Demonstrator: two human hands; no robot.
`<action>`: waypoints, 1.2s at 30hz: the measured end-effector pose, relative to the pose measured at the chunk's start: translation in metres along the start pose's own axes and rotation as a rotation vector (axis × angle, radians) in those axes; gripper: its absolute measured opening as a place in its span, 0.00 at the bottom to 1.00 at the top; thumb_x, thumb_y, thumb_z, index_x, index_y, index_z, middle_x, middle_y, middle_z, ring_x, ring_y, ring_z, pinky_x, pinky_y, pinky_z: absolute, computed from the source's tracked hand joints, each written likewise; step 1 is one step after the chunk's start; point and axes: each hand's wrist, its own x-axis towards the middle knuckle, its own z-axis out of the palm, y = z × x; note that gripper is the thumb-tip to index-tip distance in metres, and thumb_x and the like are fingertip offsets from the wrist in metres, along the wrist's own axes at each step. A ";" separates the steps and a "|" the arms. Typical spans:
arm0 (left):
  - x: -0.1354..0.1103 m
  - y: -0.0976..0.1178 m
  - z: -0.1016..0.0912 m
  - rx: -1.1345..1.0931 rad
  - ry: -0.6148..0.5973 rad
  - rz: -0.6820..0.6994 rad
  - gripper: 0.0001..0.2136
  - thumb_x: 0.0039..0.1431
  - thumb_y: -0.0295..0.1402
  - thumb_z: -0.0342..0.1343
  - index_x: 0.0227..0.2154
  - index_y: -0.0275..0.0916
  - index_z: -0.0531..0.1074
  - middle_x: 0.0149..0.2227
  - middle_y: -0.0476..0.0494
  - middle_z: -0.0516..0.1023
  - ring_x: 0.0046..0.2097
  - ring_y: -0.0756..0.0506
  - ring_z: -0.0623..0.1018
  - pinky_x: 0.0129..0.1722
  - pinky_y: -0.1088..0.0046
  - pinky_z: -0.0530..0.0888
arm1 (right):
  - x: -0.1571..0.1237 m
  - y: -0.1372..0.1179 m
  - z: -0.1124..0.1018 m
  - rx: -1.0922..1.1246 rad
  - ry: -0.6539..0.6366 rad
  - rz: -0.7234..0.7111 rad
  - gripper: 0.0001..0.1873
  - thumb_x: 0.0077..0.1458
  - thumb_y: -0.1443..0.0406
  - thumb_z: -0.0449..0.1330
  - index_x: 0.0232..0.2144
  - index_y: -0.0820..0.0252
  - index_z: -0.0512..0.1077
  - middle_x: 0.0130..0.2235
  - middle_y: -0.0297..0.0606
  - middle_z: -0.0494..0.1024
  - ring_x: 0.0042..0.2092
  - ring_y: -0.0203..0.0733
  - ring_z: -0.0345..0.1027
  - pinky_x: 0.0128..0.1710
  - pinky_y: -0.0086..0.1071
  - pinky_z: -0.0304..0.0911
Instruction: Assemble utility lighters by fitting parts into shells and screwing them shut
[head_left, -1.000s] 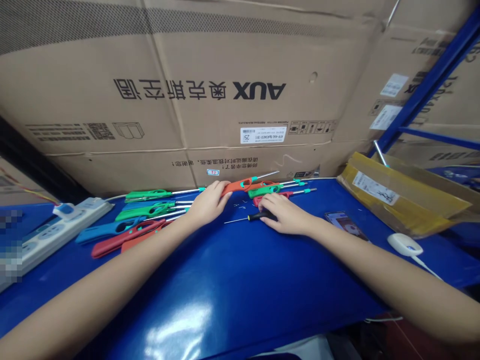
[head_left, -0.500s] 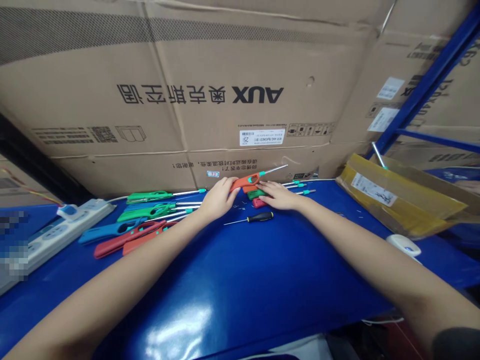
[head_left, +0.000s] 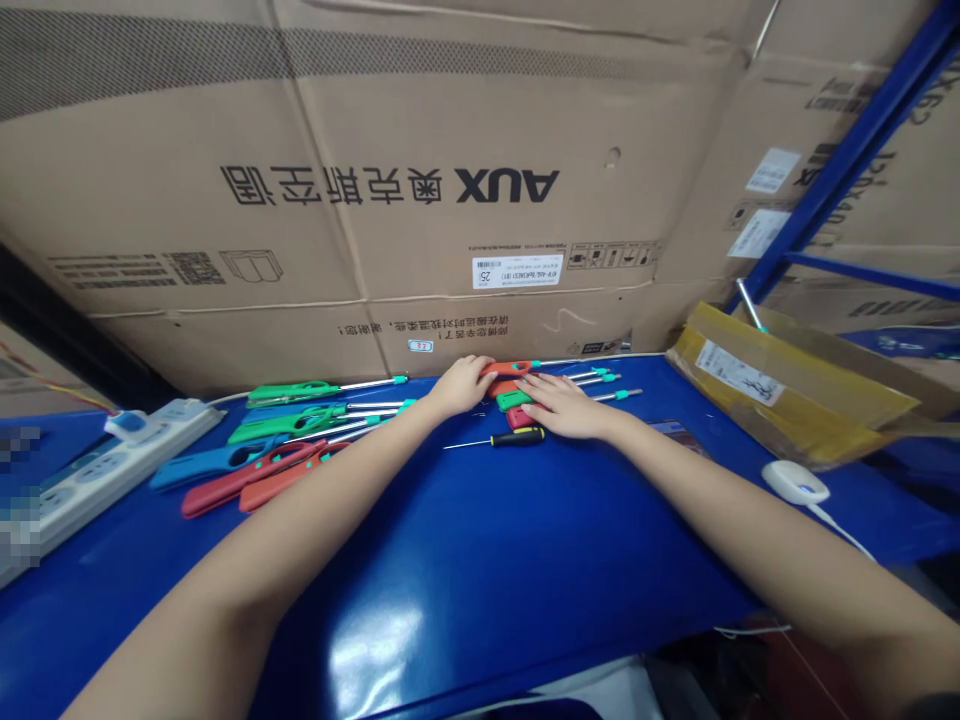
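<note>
My left hand [head_left: 461, 385] is closed on the handle end of an orange gas lighter [head_left: 515, 368], lying at the back of a group of lighters. My right hand [head_left: 562, 407] rests palm down over that group, fingers stretched across the handles. Under and beside those fingers are a second orange lighter [head_left: 504, 388], a green lighter [head_left: 513, 401] and a red lighter [head_left: 517, 420]. Their metal tubes point right, partly hidden by the hand. A black and yellow screwdriver [head_left: 517, 437] lies just in front.
More lighters, among them a blue lighter [head_left: 202, 464] and a red lighter [head_left: 247, 482], lie left of my left forearm. A white power strip [head_left: 120, 480] is at far left. At right are a taped carton [head_left: 795, 385] and a white device [head_left: 795, 482]. A large cardboard panel [head_left: 360, 250] stands behind.
The orange lighter in my left hand has come down from a raised tilt to lie nearly level beside the others. My right hand stays over the group; the view has shifted slightly.
</note>
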 end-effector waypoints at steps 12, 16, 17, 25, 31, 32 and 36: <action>0.014 0.004 0.002 -0.040 -0.050 -0.039 0.16 0.69 0.39 0.57 0.55 0.37 0.71 0.55 0.38 0.74 0.51 0.41 0.78 0.51 0.56 0.79 | -0.011 0.010 -0.011 0.069 0.048 -0.105 0.22 0.66 0.59 0.60 0.60 0.56 0.68 0.64 0.46 0.67 0.62 0.53 0.64 0.61 0.56 0.62; -0.006 0.021 -0.007 0.002 -0.008 0.049 0.16 0.69 0.39 0.57 0.55 0.37 0.71 0.56 0.38 0.74 0.52 0.41 0.78 0.51 0.56 0.78 | -0.023 0.028 -0.029 0.057 0.051 -0.121 0.20 0.61 0.66 0.62 0.55 0.57 0.70 0.58 0.47 0.72 0.61 0.52 0.64 0.61 0.50 0.63; -0.012 0.027 -0.009 0.008 -0.017 0.086 0.16 0.69 0.39 0.57 0.55 0.37 0.71 0.55 0.38 0.74 0.52 0.41 0.78 0.51 0.56 0.78 | -0.027 0.033 -0.033 0.042 0.039 -0.115 0.20 0.59 0.67 0.62 0.54 0.57 0.71 0.57 0.47 0.73 0.60 0.53 0.65 0.60 0.50 0.64; -0.037 0.071 -0.010 0.066 -0.194 0.282 0.16 0.69 0.39 0.58 0.54 0.37 0.72 0.55 0.38 0.75 0.52 0.41 0.77 0.52 0.55 0.78 | -0.043 0.073 -0.044 -0.137 -0.127 -0.015 0.18 0.66 0.57 0.61 0.54 0.59 0.72 0.56 0.44 0.74 0.53 0.47 0.72 0.52 0.48 0.71; -0.034 0.085 0.002 0.175 -0.237 0.187 0.16 0.69 0.39 0.57 0.55 0.38 0.71 0.56 0.38 0.74 0.52 0.41 0.78 0.51 0.56 0.78 | -0.046 0.075 -0.034 -0.108 -0.148 -0.007 0.19 0.66 0.58 0.61 0.55 0.60 0.71 0.56 0.44 0.74 0.52 0.47 0.73 0.50 0.47 0.72; -0.033 0.088 0.004 0.185 -0.249 0.174 0.16 0.69 0.39 0.57 0.55 0.38 0.71 0.56 0.38 0.74 0.52 0.41 0.78 0.51 0.56 0.78 | -0.047 0.074 -0.032 -0.094 -0.142 -0.005 0.19 0.66 0.58 0.61 0.56 0.60 0.71 0.56 0.44 0.74 0.52 0.47 0.73 0.50 0.47 0.72; -0.032 0.093 0.000 0.186 -0.296 0.134 0.16 0.69 0.39 0.58 0.55 0.37 0.71 0.55 0.37 0.74 0.52 0.41 0.78 0.51 0.56 0.78 | -0.050 0.067 -0.033 -0.035 -0.121 -0.003 0.20 0.66 0.58 0.61 0.56 0.60 0.71 0.55 0.44 0.75 0.51 0.46 0.73 0.49 0.46 0.73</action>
